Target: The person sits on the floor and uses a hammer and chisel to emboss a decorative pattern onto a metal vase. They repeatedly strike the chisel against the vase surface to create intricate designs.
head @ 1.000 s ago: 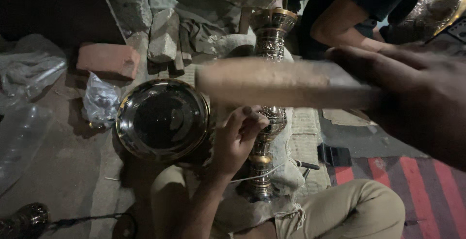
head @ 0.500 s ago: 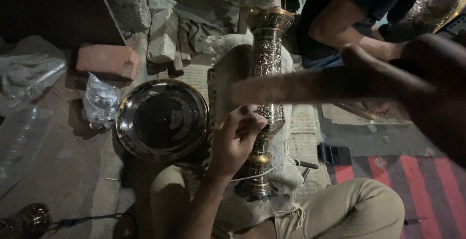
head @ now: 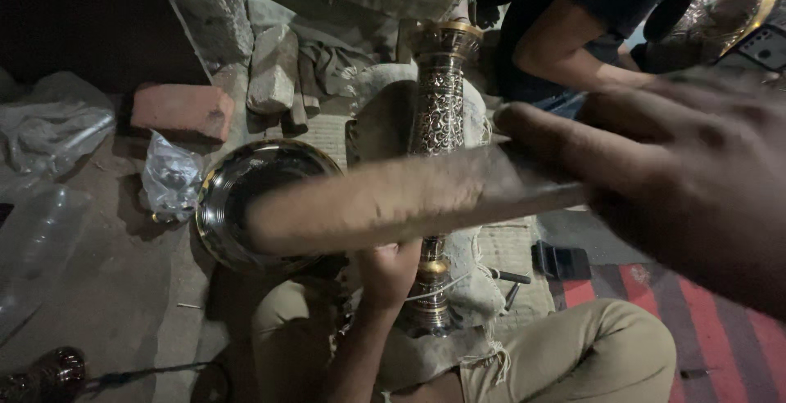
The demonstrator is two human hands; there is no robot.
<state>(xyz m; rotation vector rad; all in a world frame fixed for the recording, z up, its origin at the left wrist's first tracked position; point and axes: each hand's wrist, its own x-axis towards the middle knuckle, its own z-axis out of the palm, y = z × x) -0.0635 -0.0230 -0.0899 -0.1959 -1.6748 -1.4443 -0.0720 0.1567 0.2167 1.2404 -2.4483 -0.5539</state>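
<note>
In the head view, the person sits on the ground with legs in tan trousers drawn up, and a tall engraved brass vessel (head: 439, 117) lies lengthwise between the knees on a pad of frayed sacking (head: 483, 288). The left hand (head: 390, 270) is closed around the vessel's narrow lower stem, just above a gold-coloured ring, holding it against the padding. The right hand (head: 679, 182), large and blurred close to the camera, is clamped on the end of a flat wooden mallet (head: 393, 202), which stretches leftward across the middle of the vessel and over the rim of a round brass dish (head: 219, 198). The two hands are well apart, the mallet's blade lying between them in the picture.

The dish lies on the ground just left of the vessel, beside a crumpled clear plastic bag (head: 169, 178). A red brick (head: 182, 110) and grey stone blocks (head: 270, 67) lie farther up. At upper right another person's bare arm (head: 573, 59) reaches beside a second shiny metal vessel (head: 712, 14). A red striped mat (head: 696, 329) shows at lower right.
</note>
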